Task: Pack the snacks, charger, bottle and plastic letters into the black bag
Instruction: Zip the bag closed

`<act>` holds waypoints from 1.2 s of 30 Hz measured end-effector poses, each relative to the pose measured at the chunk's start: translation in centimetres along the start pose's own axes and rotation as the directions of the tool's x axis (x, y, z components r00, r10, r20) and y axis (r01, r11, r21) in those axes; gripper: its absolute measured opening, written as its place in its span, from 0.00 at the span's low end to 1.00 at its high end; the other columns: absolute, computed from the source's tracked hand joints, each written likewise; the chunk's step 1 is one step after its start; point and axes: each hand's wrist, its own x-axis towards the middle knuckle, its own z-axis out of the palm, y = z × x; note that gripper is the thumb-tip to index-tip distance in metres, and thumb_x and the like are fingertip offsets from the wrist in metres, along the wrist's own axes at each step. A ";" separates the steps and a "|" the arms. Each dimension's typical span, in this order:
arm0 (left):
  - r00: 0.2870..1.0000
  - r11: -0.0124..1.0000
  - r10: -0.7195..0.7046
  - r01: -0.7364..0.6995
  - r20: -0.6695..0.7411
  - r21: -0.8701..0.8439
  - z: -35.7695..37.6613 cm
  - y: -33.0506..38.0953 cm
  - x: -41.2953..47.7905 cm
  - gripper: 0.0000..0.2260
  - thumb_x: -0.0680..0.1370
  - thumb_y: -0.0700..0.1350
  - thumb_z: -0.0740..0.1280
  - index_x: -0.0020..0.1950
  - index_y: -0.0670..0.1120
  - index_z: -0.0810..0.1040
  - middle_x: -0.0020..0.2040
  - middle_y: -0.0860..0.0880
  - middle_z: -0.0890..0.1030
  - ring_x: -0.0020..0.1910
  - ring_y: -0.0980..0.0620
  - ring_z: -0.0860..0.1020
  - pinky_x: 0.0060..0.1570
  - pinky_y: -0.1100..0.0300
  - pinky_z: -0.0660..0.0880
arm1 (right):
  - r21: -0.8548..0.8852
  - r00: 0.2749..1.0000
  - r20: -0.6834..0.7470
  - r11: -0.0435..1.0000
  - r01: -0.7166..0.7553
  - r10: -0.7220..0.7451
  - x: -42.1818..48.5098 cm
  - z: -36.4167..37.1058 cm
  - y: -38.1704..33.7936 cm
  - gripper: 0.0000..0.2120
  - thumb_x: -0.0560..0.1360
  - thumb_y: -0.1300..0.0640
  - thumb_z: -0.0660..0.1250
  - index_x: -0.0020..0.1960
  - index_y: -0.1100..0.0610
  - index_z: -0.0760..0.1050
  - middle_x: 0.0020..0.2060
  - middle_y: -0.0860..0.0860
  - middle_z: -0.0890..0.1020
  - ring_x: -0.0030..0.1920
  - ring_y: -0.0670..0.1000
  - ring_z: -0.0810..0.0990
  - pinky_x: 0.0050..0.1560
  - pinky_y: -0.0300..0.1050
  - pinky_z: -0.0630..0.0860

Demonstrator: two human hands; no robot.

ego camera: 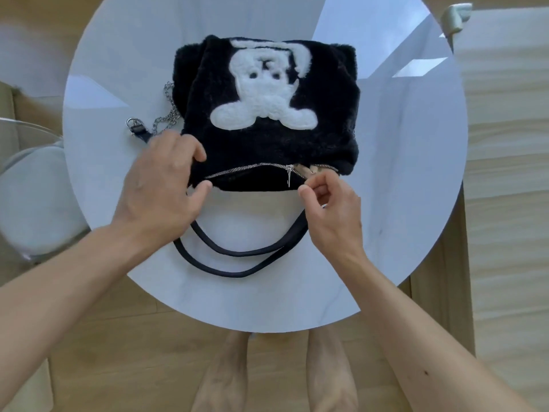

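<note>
The black bag (326, 120) lay flat on the round white table (410, 179), directly beyond both of your hands, its mouth facing you. Your left hand (160, 191) gripped the corner of that mouth, fingers curled over the fur on top and the thumb tucked under the near lip, wrist straight and forearm angled in from your left. Your right hand (329, 206) sat at the other end, knuckles up, fingers curled tight with the thumb pointing inward at the bag's edge; I could not tell whether it actually had hold of anything. The zip (237, 171) ran closed from your left fingers to the slider (288, 169), just inward of your right thumb, and gaped beyond it under your right fingertips. The black handles (234, 254) looped between your wrists. A silver chain (167, 114) lay just past your left knuckles.
</note>
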 end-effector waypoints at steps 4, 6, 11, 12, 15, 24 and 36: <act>0.989 0.971 0.051 -0.017 0.138 -0.237 2.5 5.1 1.0 0.04 0.75 0.44 0.69 0.48 0.47 0.77 0.42 0.53 0.76 0.42 0.52 0.74 0.45 0.54 0.74 | 0.126 0.960 -0.159 0.969 -0.214 0.232 1.3 -1.8 2.4 0.14 0.73 0.57 0.69 0.56 0.50 0.71 0.51 0.48 0.78 0.47 0.41 0.76 0.43 0.30 0.70; 0.939 0.906 -0.086 0.213 0.333 -0.365 3.9 7.4 1.7 0.02 0.76 0.45 0.68 0.46 0.48 0.80 0.40 0.53 0.81 0.38 0.54 0.78 0.42 0.57 0.76 | 0.179 0.966 -0.074 0.957 -0.230 0.246 2.5 -2.6 3.0 0.22 0.72 0.55 0.71 0.63 0.47 0.69 0.59 0.45 0.76 0.57 0.42 0.75 0.53 0.35 0.71; 0.603 0.254 -0.322 0.798 0.730 -0.547 7.0 11.9 2.7 0.11 0.81 0.46 0.63 0.55 0.39 0.79 0.47 0.42 0.84 0.39 0.50 0.81 0.39 0.59 0.76 | 0.296 0.968 0.151 0.926 -0.236 0.198 5.2 -3.1 2.8 0.27 0.68 0.52 0.75 0.64 0.49 0.71 0.55 0.43 0.81 0.55 0.40 0.80 0.55 0.40 0.76; 0.559 0.106 -0.357 0.820 0.749 -0.562 7.3 12.5 2.9 0.11 0.81 0.47 0.63 0.55 0.39 0.78 0.48 0.41 0.84 0.41 0.48 0.82 0.40 0.59 0.77 | 0.315 0.961 0.185 0.914 -0.254 0.204 5.7 -3.2 2.7 0.28 0.66 0.51 0.76 0.64 0.49 0.70 0.54 0.45 0.82 0.53 0.41 0.81 0.53 0.39 0.76; 0.498 -0.170 -0.414 0.780 0.762 -0.602 8.2 13.6 3.5 0.11 0.80 0.49 0.65 0.55 0.42 0.79 0.48 0.42 0.82 0.44 0.47 0.81 0.39 0.58 0.77 | 0.240 0.947 0.232 0.931 -0.277 0.222 6.7 -3.3 2.2 0.29 0.65 0.53 0.76 0.62 0.48 0.68 0.51 0.44 0.82 0.50 0.44 0.83 0.48 0.40 0.78; 0.427 -0.078 -0.689 0.759 0.586 -0.646 9.1 15.4 4.3 0.13 0.75 0.53 0.71 0.48 0.44 0.80 0.38 0.51 0.82 0.33 0.53 0.77 0.32 0.62 0.67 | -0.660 0.999 0.037 0.751 0.036 -0.016 7.4 -2.6 -0.3 0.29 0.68 0.45 0.75 0.57 0.55 0.62 0.30 0.48 0.69 0.34 0.59 0.74 0.38 0.50 0.65; 0.985 0.995 -0.102 0.097 -0.142 -0.038 7.1 10.5 3.6 0.13 0.72 0.43 0.69 0.56 0.48 0.74 0.51 0.51 0.74 0.53 0.50 0.72 0.43 0.58 0.70 | -0.403 0.994 -0.083 0.915 0.032 -0.071 4.3 -6.3 2.0 0.26 0.68 0.46 0.70 0.60 0.53 0.66 0.49 0.46 0.73 0.52 0.52 0.73 0.53 0.48 0.65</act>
